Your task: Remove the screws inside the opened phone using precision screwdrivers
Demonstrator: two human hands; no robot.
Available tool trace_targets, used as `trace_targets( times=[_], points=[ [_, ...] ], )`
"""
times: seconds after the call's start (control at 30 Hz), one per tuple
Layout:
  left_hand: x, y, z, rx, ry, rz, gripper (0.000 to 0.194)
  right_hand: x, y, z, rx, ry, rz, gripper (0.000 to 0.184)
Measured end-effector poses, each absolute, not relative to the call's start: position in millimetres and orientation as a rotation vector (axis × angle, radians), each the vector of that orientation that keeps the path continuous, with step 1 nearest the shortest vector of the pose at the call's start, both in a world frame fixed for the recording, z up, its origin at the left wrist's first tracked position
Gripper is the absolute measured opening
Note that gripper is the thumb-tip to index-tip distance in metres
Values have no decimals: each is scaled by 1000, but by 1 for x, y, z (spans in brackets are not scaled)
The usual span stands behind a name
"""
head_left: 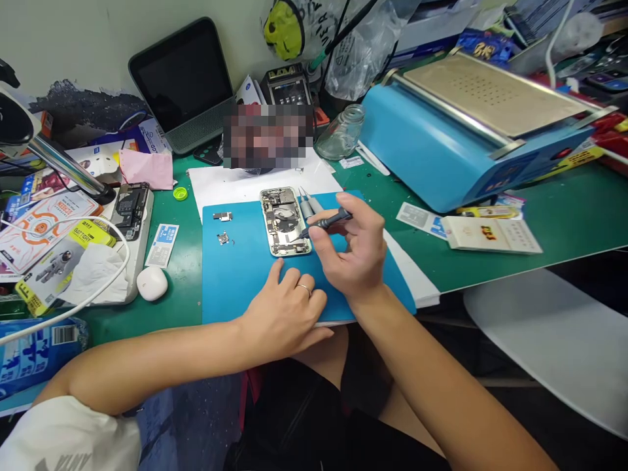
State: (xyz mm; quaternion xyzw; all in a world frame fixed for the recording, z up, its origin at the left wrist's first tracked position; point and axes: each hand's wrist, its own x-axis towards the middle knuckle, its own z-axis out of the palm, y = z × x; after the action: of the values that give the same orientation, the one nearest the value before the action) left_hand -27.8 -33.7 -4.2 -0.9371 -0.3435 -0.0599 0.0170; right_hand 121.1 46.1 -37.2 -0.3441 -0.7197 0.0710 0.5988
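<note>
A phone (285, 219) lies on a blue mat (230, 281) with its back off and its inner parts showing. My right hand (356, 252) is closed round a dark grey screwdriver (330, 220), its tip pointing down at the lower part of the phone. My left hand (289, 306) rests at the mat's front edge. Its index finger reaches to the phone's bottom edge, whether touching I cannot tell; the other fingers are bent, the thumb stretched out. Tweezers (306, 204) lie beside the phone. Two small metal phone parts (223, 216) sit to its left.
A blue machine with a metal plate (426, 147) stands at the right. Behind the mat are a glass jar (342, 133) and a dark-screened device (184, 78). A white earbud case (152, 284), boxes and a white cable (122, 243) crowd the left.
</note>
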Motion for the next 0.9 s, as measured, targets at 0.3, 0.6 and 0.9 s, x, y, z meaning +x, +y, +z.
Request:
trace_targets(
  times=[0.3,0.6,0.9],
  points=[
    [-28,-30,-6,-2947,-1063,-145,48,122,43,-36,-811,-1702,204,53],
    [-30,-27,-9,-2974,-1055,-194,46,123,47,-39,-832,-1748,228,53],
    [-29,-27,-10,-2984,-1056,-247,43,122,48,-41,-871,-1732,267,50]
  ],
)
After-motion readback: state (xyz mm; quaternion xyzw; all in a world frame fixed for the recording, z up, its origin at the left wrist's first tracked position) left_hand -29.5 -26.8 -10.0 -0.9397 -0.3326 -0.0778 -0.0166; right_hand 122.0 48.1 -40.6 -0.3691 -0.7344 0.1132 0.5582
